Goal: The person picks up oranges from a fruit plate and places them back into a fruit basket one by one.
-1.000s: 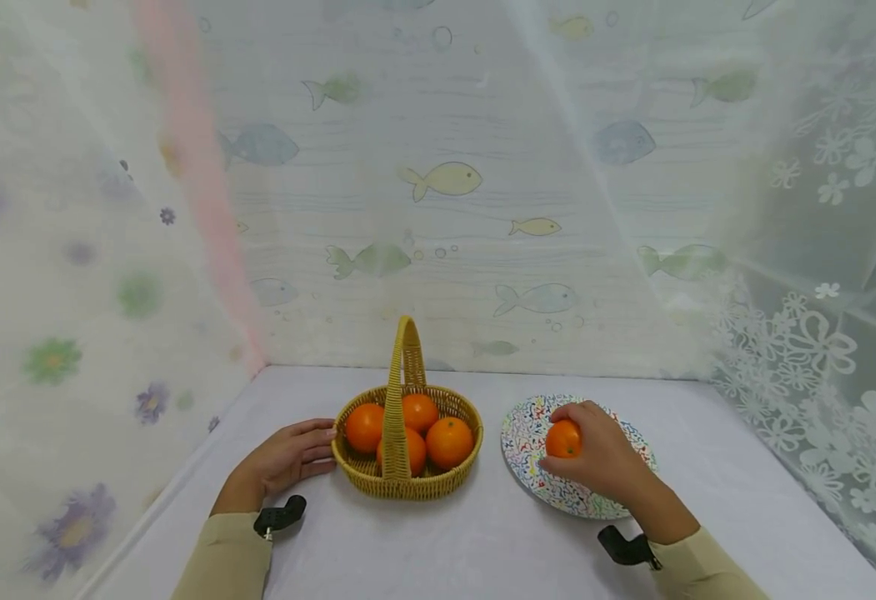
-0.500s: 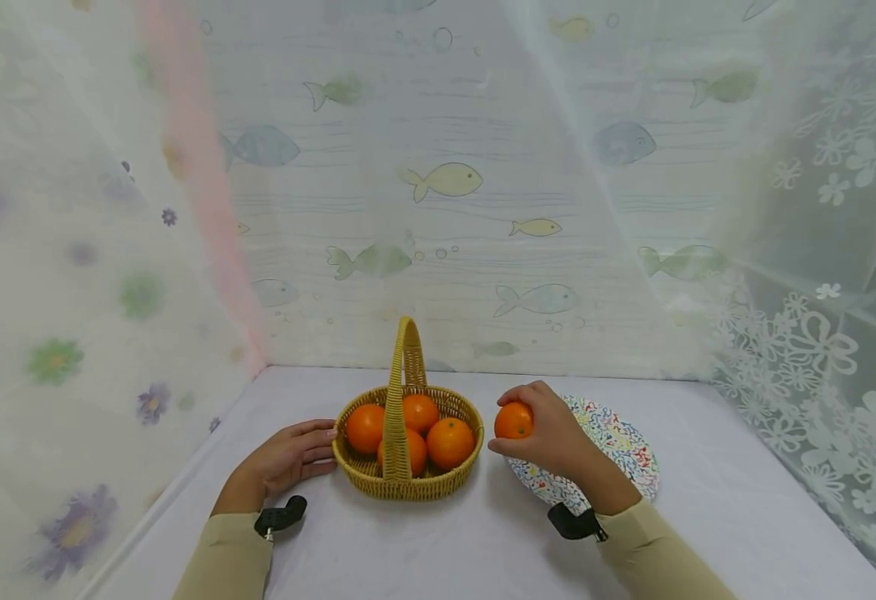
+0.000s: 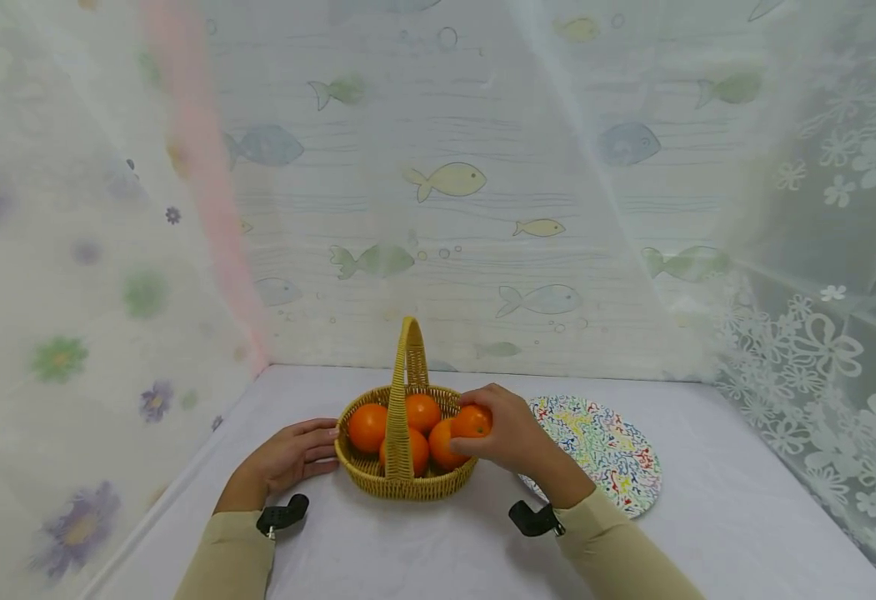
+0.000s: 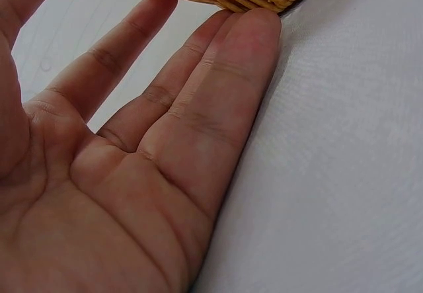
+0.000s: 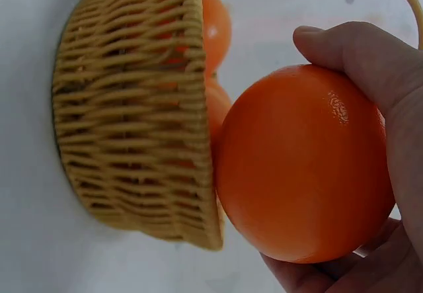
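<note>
A yellow wicker basket (image 3: 426, 487) with a tall arched handle stands on the table and holds several oranges (image 3: 367, 427). My right hand (image 3: 513, 432) grips another orange (image 3: 473, 421) between thumb and fingers, over the basket's right rim. In the right wrist view this held orange (image 5: 304, 167) overlaps the rim of the wicker side (image 5: 132, 121). My left hand (image 3: 292, 457) rests on the table with its fingers straight. Its fingertips (image 4: 254, 32) touch the basket's left side, low on the weave in the left wrist view.
A round plate (image 3: 595, 442) with a multicoloured speckled pattern lies right of the basket, partly behind my right forearm. White cloth covers the table (image 3: 438, 550). Sheer curtains (image 3: 438, 250) with fish and flower prints hang behind and at both sides.
My right hand has carried the orange leftward from over the plate to over the basket's right rim. The left hand has stayed at the basket's left side.
</note>
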### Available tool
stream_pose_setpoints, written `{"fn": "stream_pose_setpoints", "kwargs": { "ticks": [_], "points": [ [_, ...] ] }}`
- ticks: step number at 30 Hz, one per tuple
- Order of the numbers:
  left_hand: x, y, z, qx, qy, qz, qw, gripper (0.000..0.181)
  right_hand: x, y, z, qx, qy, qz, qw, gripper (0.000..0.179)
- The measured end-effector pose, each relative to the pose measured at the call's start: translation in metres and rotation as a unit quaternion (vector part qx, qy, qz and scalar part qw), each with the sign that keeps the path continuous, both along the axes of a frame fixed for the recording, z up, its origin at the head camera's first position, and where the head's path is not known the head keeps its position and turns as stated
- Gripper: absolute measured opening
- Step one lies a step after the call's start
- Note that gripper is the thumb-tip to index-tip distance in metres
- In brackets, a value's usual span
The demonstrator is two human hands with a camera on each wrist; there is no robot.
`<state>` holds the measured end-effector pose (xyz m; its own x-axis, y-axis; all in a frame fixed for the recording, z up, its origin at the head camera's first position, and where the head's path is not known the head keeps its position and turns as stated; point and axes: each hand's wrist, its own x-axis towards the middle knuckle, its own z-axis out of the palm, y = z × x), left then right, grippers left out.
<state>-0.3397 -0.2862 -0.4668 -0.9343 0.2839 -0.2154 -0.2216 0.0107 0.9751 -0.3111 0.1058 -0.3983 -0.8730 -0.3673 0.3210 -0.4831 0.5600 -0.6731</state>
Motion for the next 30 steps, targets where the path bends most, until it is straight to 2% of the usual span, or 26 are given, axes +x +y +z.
{"fn": "stream_pose_setpoints", "kwargs": {
  "ticks": [3,7,13,20,24,30],
  "points": [
    [-0.001,-0.001,0.0,0.001,0.005,-0.008,1.0,0.067,0.002,-0.009,0.002,-0.021,-0.037,0.017,0.999,0.063],
    [-0.001,-0.002,0.0,0.002,0.006,-0.01,0.9999,0.067,0.004,-0.02,0.001,-0.017,-0.049,0.029,0.9982,0.062],
    [-0.002,0.0,-0.002,0.002,-0.002,-0.003,1.0,0.066,0.006,-0.032,-0.001,0.017,-0.022,0.041,0.9988,0.057],
    [-0.002,0.0,0.0,0.007,0.001,-0.007,1.0,0.064,0.006,-0.046,-0.008,0.045,0.03,0.026,0.9982,0.05],
    [-0.003,0.0,-0.001,0.006,-0.003,-0.006,1.0,0.065,0.004,-0.05,-0.015,0.053,0.057,0.013,0.9969,0.042],
    [-0.003,0.001,-0.003,0.008,-0.002,-0.009,0.9999,0.068,0.004,-0.05,-0.019,0.042,0.069,0.007,0.9967,0.032]
  ]
}}
